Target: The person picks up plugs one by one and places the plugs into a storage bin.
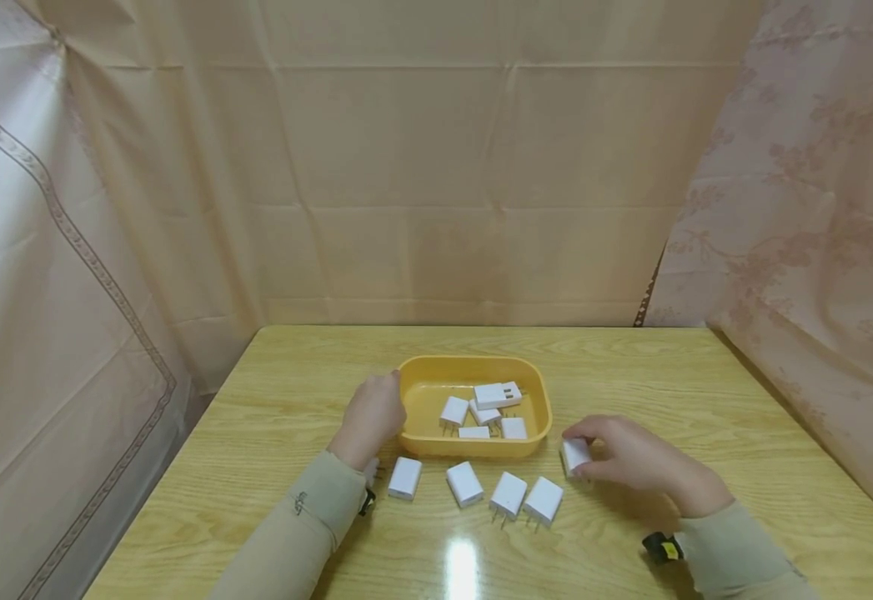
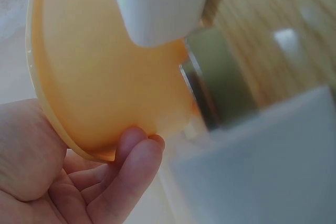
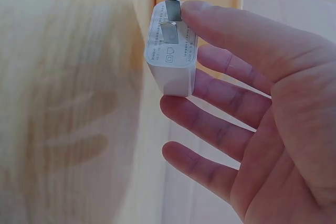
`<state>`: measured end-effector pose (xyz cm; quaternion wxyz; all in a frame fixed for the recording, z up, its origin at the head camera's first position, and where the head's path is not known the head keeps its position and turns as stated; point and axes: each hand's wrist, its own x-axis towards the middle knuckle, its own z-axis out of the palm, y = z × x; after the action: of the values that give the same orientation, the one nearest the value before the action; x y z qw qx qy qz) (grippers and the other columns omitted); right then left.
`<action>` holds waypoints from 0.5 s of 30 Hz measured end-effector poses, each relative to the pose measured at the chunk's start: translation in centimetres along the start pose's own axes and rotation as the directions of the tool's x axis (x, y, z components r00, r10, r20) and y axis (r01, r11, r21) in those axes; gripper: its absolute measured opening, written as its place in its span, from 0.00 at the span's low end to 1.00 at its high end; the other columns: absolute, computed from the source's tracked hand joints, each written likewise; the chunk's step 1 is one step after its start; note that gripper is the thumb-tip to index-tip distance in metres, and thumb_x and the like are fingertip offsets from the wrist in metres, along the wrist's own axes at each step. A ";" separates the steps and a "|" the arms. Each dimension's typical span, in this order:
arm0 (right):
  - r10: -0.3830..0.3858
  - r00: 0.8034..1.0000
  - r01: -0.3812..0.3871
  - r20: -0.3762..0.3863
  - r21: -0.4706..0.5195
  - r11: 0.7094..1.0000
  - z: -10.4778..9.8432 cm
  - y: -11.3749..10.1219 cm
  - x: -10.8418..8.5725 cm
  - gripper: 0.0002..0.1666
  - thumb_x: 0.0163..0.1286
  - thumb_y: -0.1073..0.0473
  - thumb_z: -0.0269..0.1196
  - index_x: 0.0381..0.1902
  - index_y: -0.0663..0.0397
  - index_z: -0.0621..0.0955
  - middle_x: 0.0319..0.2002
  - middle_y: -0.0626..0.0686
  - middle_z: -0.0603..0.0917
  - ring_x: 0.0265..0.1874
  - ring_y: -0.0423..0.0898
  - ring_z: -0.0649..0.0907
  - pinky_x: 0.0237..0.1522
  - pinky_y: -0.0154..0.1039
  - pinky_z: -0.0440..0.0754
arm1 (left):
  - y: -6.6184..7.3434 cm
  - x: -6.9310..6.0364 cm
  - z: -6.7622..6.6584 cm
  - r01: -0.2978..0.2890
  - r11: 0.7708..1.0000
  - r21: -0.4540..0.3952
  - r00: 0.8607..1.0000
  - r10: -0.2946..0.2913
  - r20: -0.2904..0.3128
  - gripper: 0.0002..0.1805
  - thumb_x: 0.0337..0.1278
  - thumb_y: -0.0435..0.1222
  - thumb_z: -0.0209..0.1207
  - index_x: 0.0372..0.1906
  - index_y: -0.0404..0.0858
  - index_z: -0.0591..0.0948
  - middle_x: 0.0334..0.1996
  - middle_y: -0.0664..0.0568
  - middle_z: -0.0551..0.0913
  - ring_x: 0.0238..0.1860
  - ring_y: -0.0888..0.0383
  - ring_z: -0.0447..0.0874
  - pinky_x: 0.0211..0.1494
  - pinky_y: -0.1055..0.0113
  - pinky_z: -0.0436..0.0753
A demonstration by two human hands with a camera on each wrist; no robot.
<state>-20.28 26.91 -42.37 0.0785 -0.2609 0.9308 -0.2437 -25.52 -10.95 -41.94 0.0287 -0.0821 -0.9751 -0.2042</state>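
A yellow basket (image 1: 474,447) holds several white plug adapters (image 1: 454,412). At its left end, the left hand (image 1: 373,410) grips the rim, fingers curled round the wall (image 2: 105,103) in the left wrist view. To the right of the basket, the right hand (image 1: 627,454) pinches a white adapter (image 1: 574,457) between thumb and fingers, close above the table. In the right wrist view that adapter (image 3: 173,59) shows its two metal prongs and printed face, with the thumb beside a prong and the lower two fingers of the right hand (image 3: 247,93) spread.
In front of the basket several white adapters (image 1: 464,484) lie on the wooden table (image 1: 256,433), one partly hidden by the left wrist. Cloth curtains (image 1: 451,167) hang behind the table and at both sides.
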 end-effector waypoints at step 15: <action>-0.020 0.996 0.018 -0.084 -0.025 1.000 -2.3 0.6 -0.4 0.29 0.62 0.50 0.75 0.57 0.59 0.83 0.46 0.45 0.85 0.44 0.43 0.81 0.44 0.49 0.84 | 0.0 -0.1 -0.1 -0.012 1.000 -0.012 1.000 0.012 -0.006 0.26 0.61 0.21 0.54 0.65 0.23 0.74 0.47 0.32 0.84 0.25 0.54 0.79 0.21 0.68 0.76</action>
<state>-20.80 28.49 -40.66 0.0337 -0.2603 0.9336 -0.2438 -25.43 -10.99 -41.87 0.0323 -0.0875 -0.9732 -0.2101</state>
